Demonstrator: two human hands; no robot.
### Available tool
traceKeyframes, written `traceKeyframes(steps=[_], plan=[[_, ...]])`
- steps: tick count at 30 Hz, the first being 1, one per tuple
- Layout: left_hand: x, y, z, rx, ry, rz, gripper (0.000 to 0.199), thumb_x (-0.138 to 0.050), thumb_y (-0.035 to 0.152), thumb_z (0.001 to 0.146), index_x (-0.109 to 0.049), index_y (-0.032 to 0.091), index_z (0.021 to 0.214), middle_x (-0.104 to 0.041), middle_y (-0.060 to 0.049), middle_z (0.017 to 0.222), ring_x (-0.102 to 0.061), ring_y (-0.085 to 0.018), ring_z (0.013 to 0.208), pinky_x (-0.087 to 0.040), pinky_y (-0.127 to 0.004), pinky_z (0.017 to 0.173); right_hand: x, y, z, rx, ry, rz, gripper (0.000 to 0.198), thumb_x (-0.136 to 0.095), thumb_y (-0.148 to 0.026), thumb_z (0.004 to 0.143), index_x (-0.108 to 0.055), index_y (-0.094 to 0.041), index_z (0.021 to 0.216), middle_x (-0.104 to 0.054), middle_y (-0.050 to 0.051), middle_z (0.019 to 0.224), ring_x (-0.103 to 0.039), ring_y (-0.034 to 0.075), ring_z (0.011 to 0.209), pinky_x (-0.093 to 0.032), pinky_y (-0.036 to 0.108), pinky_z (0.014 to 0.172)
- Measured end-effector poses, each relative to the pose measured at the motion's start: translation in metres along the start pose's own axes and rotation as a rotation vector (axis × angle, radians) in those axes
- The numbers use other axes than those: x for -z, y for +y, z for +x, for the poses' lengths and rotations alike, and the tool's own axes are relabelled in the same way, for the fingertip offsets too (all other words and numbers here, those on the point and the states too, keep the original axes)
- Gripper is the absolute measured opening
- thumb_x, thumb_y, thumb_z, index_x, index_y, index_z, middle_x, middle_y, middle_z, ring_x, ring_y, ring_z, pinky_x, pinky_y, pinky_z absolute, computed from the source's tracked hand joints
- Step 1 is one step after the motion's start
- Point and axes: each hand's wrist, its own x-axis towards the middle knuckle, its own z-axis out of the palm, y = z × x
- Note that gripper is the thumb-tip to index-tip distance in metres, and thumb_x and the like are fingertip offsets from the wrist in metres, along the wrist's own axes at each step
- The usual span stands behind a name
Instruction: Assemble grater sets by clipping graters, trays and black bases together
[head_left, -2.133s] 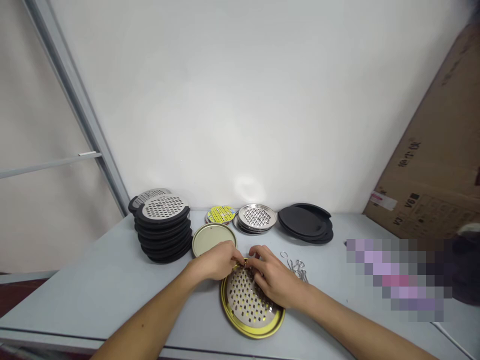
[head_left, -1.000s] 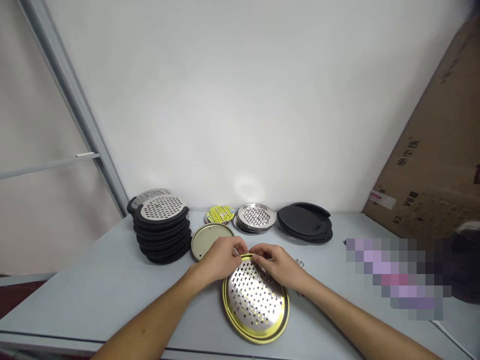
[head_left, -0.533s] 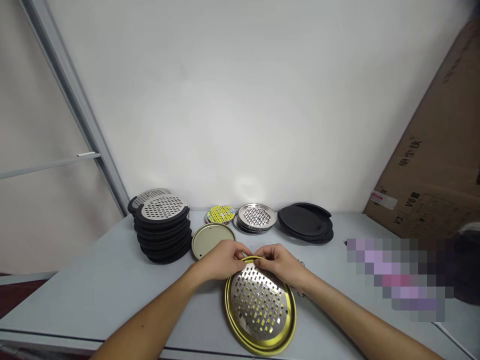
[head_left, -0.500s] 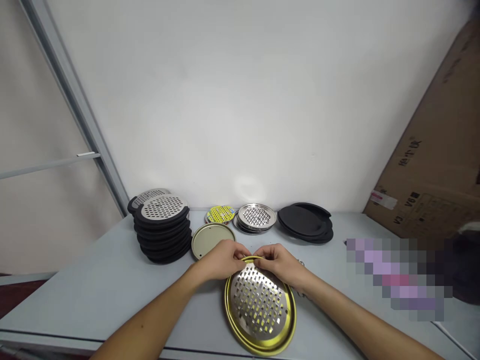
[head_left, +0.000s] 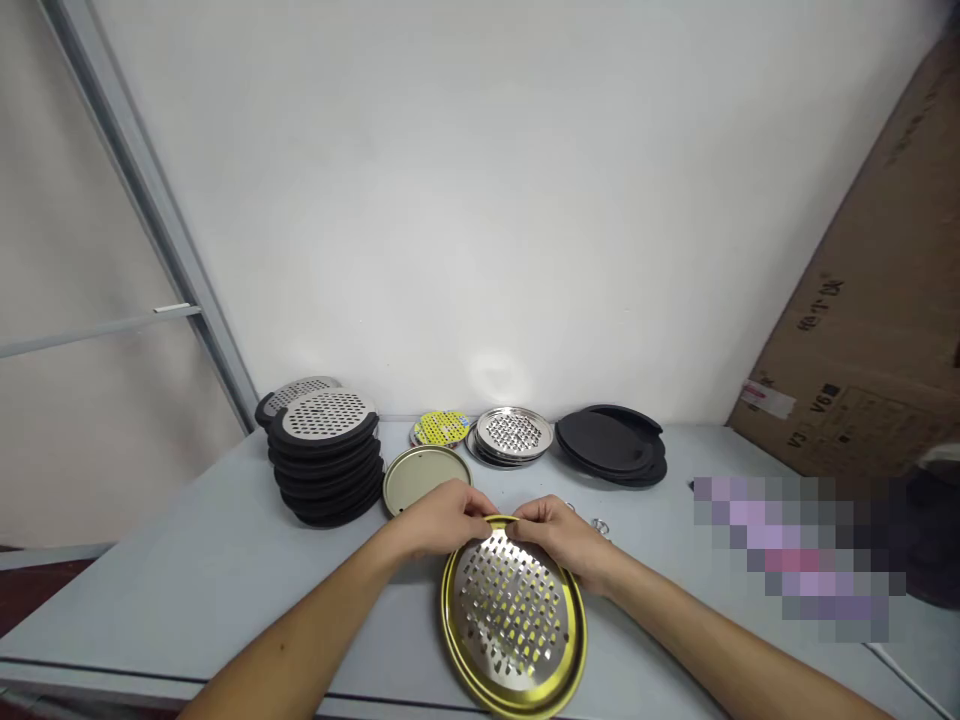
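Observation:
Both hands grip the top edge of a round grater plate (head_left: 512, 610), a silver perforated disc set in a shiny gold-yellow rim. It is tilted toward me near the table's front edge. My left hand (head_left: 448, 517) pinches its rim with the thumb in front and the fingers behind. My right hand (head_left: 559, 535) holds it the same way, just right of the left thumb; its fingertips are partly hidden behind the rim. A plain pale-gold round plate (head_left: 424, 478) lies beyond my left hand. Small shiny metal pieces (head_left: 600, 526) lie beyond my right wrist.
A tall stack of black holders with perforated discs (head_left: 326, 455) stands at the left. Along the wall lie yellow perforated discs (head_left: 442, 428), a pile of silver grater discs (head_left: 514, 433) and black round trays (head_left: 611, 443). A cardboard box (head_left: 862, 330) leans at the right.
The grater plate has shifted slightly left and toward me, with both hands still on its top edge. More of the small metal pieces beyond my right hand now shows.

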Motion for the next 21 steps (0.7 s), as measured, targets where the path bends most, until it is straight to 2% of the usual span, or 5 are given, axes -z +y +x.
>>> traceKeyframes(steps=[5, 10, 16, 21], plan=[[-0.002, -0.004, 0.004, 0.011, 0.028, -0.048, 0.029, -0.061, 0.034, 0.076, -0.072, 0.012, 0.092, -0.066, -0.002, 0.074, -0.052, -0.012, 0.063, -0.037, -0.023, 0.059, -0.001, 0.004, 0.001, 0.016, 0.016, 0.037, 0.022, -0.065, -0.026, 0.067, -0.052, -0.017, 0.052, -0.042, -0.008, 0.042, -0.03, 0.005, 0.039, -0.02, 0.022, 0.042], [-0.007, -0.009, 0.007, 0.068, 0.104, -0.111, 0.033, -0.066, 0.036, 0.072, -0.069, 0.013, 0.094, -0.065, -0.001, 0.073, -0.055, -0.013, 0.064, -0.04, -0.024, 0.061, 0.0, 0.006, 0.002, 0.023, 0.019, 0.059, 0.022, -0.064, -0.026, 0.067, -0.051, -0.016, 0.052, -0.041, -0.008, 0.042, -0.029, 0.005, 0.039, -0.02, 0.022, 0.042], [-0.009, -0.011, 0.007, 0.175, 0.082, -0.316, 0.031, -0.07, 0.036, 0.069, -0.065, 0.014, 0.09, -0.06, 0.002, 0.071, -0.052, -0.01, 0.063, -0.037, -0.022, 0.059, 0.001, 0.005, 0.001, 0.028, 0.026, 0.062, 0.023, -0.066, -0.025, 0.067, -0.051, -0.016, 0.051, -0.041, -0.008, 0.042, -0.029, 0.005, 0.04, -0.02, 0.022, 0.042], [-0.011, -0.014, 0.011, 0.229, 0.039, -0.392, 0.022, -0.069, 0.032, 0.067, -0.06, 0.015, 0.078, -0.053, 0.005, 0.061, -0.047, -0.009, 0.055, -0.033, -0.022, 0.053, 0.002, 0.005, 0.0, 0.039, 0.025, 0.056, 0.019, -0.064, -0.024, 0.068, -0.056, -0.014, 0.054, -0.045, -0.007, 0.044, -0.031, 0.005, 0.04, -0.021, 0.021, 0.043]])
